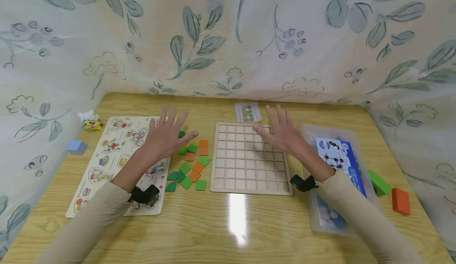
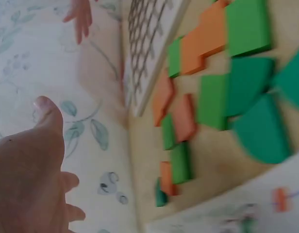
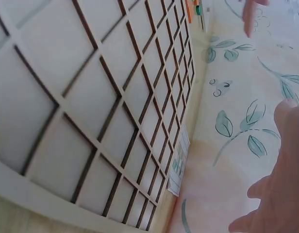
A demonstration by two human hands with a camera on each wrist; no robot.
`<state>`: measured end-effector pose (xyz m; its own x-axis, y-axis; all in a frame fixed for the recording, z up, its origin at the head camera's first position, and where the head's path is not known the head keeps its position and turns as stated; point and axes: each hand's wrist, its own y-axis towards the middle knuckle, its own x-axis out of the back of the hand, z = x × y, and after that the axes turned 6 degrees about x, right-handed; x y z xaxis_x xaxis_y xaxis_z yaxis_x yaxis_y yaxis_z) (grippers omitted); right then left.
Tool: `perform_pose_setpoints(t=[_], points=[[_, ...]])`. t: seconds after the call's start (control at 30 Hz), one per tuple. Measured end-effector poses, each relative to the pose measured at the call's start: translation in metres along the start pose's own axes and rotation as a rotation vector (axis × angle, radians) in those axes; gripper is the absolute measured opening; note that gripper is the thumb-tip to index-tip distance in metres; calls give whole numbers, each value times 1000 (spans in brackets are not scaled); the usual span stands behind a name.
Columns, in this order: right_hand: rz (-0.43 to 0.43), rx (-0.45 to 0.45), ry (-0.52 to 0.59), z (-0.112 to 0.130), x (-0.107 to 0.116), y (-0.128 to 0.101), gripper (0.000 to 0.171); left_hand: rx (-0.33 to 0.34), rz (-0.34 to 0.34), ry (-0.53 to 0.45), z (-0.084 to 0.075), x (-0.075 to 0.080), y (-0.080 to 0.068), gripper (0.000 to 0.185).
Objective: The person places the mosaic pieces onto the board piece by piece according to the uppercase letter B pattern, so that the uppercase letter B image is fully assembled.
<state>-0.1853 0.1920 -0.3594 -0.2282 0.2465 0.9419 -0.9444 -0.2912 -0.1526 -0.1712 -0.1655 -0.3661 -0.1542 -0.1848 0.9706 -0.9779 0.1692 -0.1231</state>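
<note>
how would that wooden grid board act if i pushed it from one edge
The pale wooden grid board looks rigid and lies flat, so it would probably slide whole across the glossy wooden table, not tip. Its empty cells suggest it is fairly light.

A wooden table (image 1: 213,228) carries it all: a grid board (image 1: 249,169) in the middle, green and orange tiles (image 1: 190,165) left of it, a picture puzzle (image 1: 114,157) beyond those, a pattern card (image 1: 247,112) behind, a plastic box (image 1: 320,212) right, and loose blocks (image 1: 390,192) at the edge.
</note>
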Motion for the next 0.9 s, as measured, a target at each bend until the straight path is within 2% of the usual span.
perform_pose_setpoints(t=[0.1,0.33,0.4,0.5,0.67,0.9], points=[[27,21,47,-2,-1,-4,90,-43,16,-45,5,-8,-9,82],[136,72,167,-11,-1,-5,91,-129,77,-336,8,-11,-36,77],[152,87,185,-14,-1,-5,87,-133,76,-367,10,-13,-43,76],[159,136,238,-20,-2,-3,72,-125,65,-411,18,-18,-50,72],[145,208,324,-35,-7,0,48,-123,49,-493,35,-25,-50,65],[106,306,303,-50,-16,5,28,-136,-8,-516,48,-33,-38,56]])
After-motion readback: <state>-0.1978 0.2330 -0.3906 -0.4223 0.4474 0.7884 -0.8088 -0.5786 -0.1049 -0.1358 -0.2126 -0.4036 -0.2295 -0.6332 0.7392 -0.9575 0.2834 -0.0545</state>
